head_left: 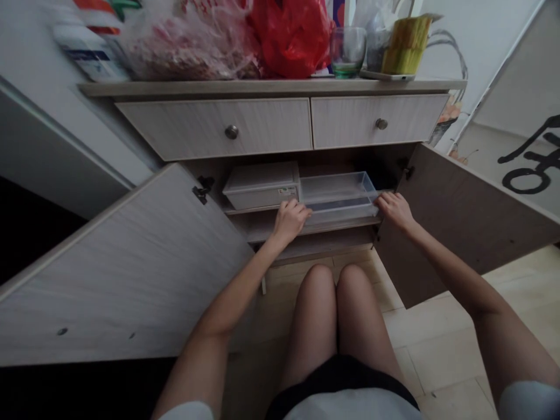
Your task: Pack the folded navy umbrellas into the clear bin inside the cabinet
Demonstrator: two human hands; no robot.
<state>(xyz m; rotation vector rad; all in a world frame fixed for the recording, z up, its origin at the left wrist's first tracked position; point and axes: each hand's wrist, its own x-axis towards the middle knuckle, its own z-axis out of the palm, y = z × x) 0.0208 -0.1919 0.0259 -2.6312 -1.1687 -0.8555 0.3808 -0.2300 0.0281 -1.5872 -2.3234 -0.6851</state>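
A clear plastic bin rests on the upper shelf of an open wooden cabinet. My left hand curls over the bin's front left corner. My right hand grips its front right corner. A white lidded box stands right beside the bin, on its left, and my left hand's fingertips are close to it. The bin looks empty inside.
Both cabinet doors hang open: the left door, the right door. Two shut drawers sit above. On top stand a red bag, a glass and other bags. My bare knees crouch over a tiled floor.
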